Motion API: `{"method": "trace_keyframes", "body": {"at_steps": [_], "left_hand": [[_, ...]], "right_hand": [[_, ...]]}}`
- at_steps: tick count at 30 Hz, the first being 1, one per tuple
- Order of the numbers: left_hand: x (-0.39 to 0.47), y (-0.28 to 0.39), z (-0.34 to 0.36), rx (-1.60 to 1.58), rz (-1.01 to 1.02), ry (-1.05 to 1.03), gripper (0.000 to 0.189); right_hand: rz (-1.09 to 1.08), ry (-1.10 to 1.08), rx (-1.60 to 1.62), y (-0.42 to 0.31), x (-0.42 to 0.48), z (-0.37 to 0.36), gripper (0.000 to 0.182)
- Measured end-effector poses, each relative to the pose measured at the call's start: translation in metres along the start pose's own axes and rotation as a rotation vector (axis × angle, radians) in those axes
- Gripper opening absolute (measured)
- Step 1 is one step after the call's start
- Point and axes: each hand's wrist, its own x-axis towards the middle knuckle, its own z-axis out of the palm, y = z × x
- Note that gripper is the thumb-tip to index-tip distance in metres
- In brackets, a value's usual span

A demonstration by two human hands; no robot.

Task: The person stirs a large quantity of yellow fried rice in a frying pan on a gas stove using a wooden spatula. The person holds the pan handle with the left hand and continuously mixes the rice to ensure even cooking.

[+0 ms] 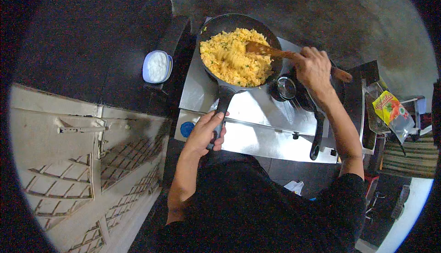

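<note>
My left hand [207, 131] grips the black handle [225, 99] of a dark frying pan [237, 19] on the stove. Yellow fried rice [225, 51] with green bits fills much of the pan. In my right hand [313, 66] is a wooden spatula [263, 49], its blade down in the rice. Part of the rice looks blurred near the blade. Beneath my right wrist, a second dark pan is partly hidden; its black handle [317, 136] points toward me. A small wire strainer [286, 87] rests over that pan.
A tub of white powder [157, 67] stands on the dark counter [113, 53] at left. The steel stovetop [200, 96] has a blue knob [187, 129] at its front left. To the right are a yellow printed plastic packet [392, 110] and a striped cloth [410, 156]. White cabinet doors [77, 146] lie lower left.
</note>
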Motion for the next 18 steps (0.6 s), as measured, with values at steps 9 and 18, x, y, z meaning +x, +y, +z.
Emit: {"method": "trace_keyframes", "body": {"at_steps": [9, 18], "left_hand": [[0.003, -0.003, 0.000, -0.019, 0.015, -0.015, 0.035], [0.003, -0.006, -0.002, -0.026, 0.014, -0.005, 0.036]], "right_hand": [[0.045, -0.077, 0.039, -0.018, 0.011, 0.024, 0.029], [0.174, -0.165, 0.189, 0.010, -0.005, -0.027, 0.020]]}}
